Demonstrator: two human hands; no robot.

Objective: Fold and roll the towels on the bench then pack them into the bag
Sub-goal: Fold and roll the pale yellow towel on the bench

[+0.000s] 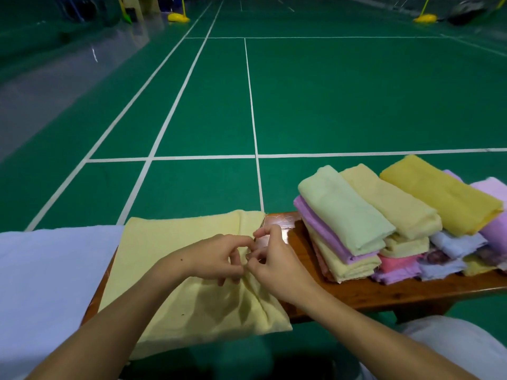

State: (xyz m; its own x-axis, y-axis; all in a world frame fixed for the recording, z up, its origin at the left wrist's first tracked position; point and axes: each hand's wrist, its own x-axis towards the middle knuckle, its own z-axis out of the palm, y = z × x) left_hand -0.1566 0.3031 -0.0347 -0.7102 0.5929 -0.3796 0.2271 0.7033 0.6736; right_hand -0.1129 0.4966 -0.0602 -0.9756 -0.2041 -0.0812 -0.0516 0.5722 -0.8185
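A pale yellow towel (175, 272) lies spread across the wooden bench (384, 294), its near edge hanging over the front. My left hand (219, 259) and my right hand (271, 259) meet at the towel's right edge, and both pinch the cloth there with curled fingers. The fabric bunches into creases under them. A white cloth (49, 283), possibly the bag, lies at the left end of the bench. Piles of folded towels (356, 215) in green, yellow, purple, pink and blue sit on the bench to the right.
A green court floor (329, 100) with white lines stretches beyond the bench. Yellow post bases (178, 17) stand far back. My knee (452, 346) in light trousers shows at lower right.
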